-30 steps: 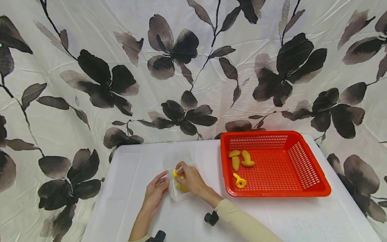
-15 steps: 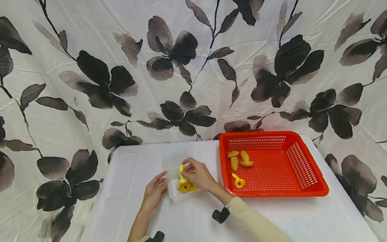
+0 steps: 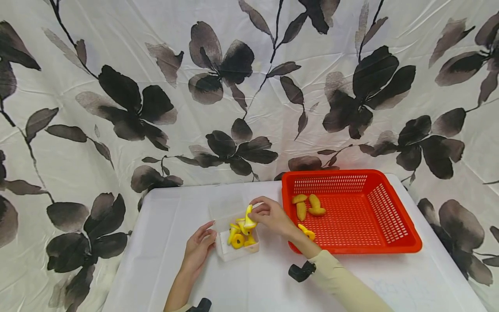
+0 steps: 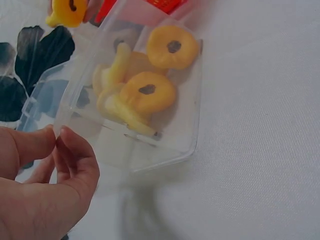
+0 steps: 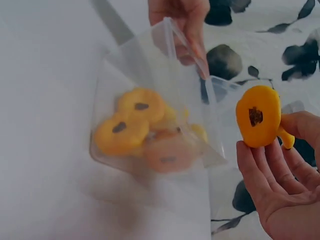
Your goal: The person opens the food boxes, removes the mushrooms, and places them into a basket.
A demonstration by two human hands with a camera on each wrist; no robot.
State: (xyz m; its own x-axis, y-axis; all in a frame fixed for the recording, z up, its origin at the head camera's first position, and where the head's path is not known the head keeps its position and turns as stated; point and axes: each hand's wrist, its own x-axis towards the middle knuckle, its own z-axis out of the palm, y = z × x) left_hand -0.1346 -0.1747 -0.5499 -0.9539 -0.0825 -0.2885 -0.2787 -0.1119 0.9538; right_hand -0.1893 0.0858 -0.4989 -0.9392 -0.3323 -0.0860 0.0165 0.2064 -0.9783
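My right hand (image 3: 274, 216) pinches a yellow toy mushroom (image 3: 249, 219) by its stem, just above the right side of a clear plastic box (image 3: 234, 255). In the right wrist view, the held mushroom (image 5: 271, 117) shows its round cap with a dark patch. My left hand (image 3: 198, 248) is at the box's left side; in the left wrist view its thumb and fingertips pinch the rim. Several more yellow toy mushrooms (image 4: 160, 97) lie heaped in the box. Its lid (image 3: 226, 207) lies folded back behind it.
A red plastic basket (image 3: 351, 250) stands on the right of the white table (image 3: 171, 216). Inside are two brownish toy mushrooms (image 3: 316, 204) and a yellow one (image 3: 309, 234), partly behind the right forearm. A floral cloth (image 3: 234, 108) hangs behind the table.
My right hand has lifted the mushroom out of the box and moved right, uncovering the other yellow mushrooms. My left hand has stayed at the box.
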